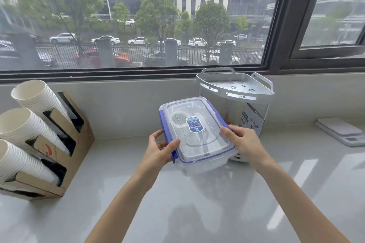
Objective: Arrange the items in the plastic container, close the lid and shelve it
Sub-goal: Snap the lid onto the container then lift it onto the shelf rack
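Note:
A clear plastic container (197, 136) with blue clip latches and a blue oval label on its lid is held above the counter, tilted slightly toward me. The lid is on. My left hand (161, 149) grips its left side, thumb on the lid's near corner. My right hand (242, 143) holds its right side. Something pale lies inside, blurred through the lid. Behind it stands a white two-tier corner shelf rack (237, 88), its top tier bare.
A cardboard holder (65, 144) with three stacks of white paper cups stands at the left. A small white kitchen scale (343, 131) sits at the right. The grey counter (197, 203) runs under a wide window.

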The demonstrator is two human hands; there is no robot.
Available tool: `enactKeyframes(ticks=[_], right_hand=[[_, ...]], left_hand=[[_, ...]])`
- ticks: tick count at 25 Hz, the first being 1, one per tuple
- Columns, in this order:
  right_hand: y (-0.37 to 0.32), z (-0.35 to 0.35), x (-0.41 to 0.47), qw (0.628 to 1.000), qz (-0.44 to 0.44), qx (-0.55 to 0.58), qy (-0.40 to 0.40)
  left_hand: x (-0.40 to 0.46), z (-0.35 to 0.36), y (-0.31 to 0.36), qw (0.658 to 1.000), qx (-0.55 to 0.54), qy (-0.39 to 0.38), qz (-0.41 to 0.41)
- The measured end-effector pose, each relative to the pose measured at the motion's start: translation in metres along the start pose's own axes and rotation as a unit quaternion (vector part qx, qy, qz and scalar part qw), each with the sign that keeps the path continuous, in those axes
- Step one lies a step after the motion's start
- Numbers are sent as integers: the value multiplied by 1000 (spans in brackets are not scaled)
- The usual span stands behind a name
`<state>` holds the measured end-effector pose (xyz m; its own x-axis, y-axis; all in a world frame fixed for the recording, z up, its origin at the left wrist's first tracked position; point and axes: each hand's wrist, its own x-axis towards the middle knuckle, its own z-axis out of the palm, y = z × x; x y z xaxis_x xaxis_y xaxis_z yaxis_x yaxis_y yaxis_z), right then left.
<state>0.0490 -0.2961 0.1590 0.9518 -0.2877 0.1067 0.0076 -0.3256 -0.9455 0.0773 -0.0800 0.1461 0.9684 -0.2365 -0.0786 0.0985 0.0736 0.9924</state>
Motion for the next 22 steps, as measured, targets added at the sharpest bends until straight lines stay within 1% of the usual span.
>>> enactKeyframes(ticks=[4,8,13,22], right_hand=[[-29,-28,17,1000,-7,9,14],[-54,-53,38,999,-24,0,32],[-73,-84,70,998,-33,-2,46],[-95,-132,144,995,-54,-43,74]], left_hand=[[17,17,27,999,-10,-20,34],[39,35,57,997,2,-35,65],[62,62,89,994,-4,-58,93],[117,117,127,991,-41,-83,101]])
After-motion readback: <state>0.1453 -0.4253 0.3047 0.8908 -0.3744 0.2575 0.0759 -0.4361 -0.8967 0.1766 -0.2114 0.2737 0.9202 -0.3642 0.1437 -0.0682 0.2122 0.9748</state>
